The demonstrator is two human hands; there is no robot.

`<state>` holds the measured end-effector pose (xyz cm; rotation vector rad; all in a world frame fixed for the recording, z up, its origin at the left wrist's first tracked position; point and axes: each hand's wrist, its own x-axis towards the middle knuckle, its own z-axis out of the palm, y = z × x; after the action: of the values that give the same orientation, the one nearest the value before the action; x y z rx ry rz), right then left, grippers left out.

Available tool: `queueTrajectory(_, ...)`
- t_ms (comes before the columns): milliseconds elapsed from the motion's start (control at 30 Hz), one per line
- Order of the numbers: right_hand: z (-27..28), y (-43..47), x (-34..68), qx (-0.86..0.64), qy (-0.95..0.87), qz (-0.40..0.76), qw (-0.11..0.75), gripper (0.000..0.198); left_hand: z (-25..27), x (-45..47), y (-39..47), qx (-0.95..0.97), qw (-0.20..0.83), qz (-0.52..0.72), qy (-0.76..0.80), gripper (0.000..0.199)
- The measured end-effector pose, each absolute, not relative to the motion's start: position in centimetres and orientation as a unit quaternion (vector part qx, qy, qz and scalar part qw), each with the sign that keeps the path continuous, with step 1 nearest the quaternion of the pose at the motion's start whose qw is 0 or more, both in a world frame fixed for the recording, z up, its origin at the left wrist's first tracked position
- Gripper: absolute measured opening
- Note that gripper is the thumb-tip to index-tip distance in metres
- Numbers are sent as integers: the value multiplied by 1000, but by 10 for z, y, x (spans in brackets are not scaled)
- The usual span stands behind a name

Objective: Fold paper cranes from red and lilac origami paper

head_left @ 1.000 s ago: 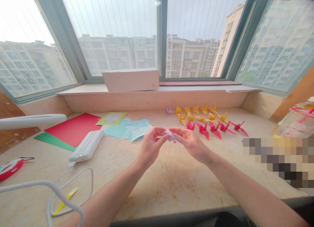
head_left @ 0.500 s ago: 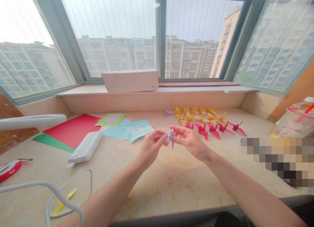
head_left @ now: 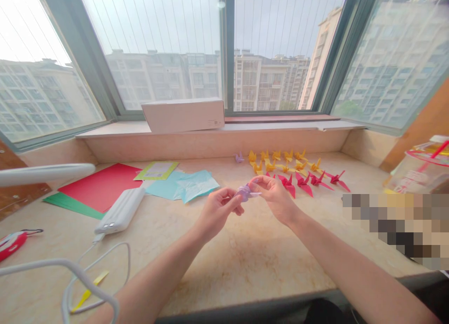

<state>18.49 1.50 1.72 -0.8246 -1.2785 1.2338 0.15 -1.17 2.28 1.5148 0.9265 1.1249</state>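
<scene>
A small purple paper crane [head_left: 244,192] is held up over the counter, its pointed end aimed to the right. My left hand [head_left: 223,206] pinches its left side between thumb and fingers. On the upper right of the crane, the fingertips of my right hand [head_left: 271,191] are closed on a folded part; exactly which part is hidden. Beyond the hands stand rows of yellow paper cranes [head_left: 277,155] and a row of pink paper cranes [head_left: 303,180]. Another purple paper crane [head_left: 239,157] sits at the left end of the back row.
Left of my hands lie blue paper [head_left: 199,186], a yellow-green packet [head_left: 156,170], red sheets [head_left: 105,186], green sheets [head_left: 72,205] and a white power bank [head_left: 120,211] with a looped cable [head_left: 129,263]. A white box [head_left: 183,117] rests on the sill. A plastic cup [head_left: 419,174] stands at right.
The held purple crane has turned: its point hung downward before and now aims right. My right hand has shifted its hold, and my left fingers have moved around the crane.
</scene>
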Motion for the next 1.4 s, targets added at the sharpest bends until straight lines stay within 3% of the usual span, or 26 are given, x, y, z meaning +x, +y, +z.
queueTrajectory(467, 11, 30, 195, -375, -440, 592, 562, 35, 24, 4, -14, 626, 544, 438, 347, 25)
queueTrajectory(833, 7, 34, 198, -413, -419, 585, 558, 41, 24, 6, -17, 634, 544, 437, 334, 26)
queueTrajectory(967, 9, 28, 194, -415, -533, 478, 561, 45, 23, 5, -15, 622, 526, 470, 339, 28)
queueTrajectory(1133, 13, 16, 188, -425, -648, 285, 564, 33, 20, 3, -10, 579, 493, 527, 379, 26)
queueTrajectory(1300, 10, 12, 185, -374, -704, 252, 548, 25, 15, 5, -10, 595, 474, 519, 389, 27)
queueTrajectory(1400, 9, 12, 185, -368, -708, 253, 547, 23, 14, 4, -10, 629, 384, 536, 413, 34)
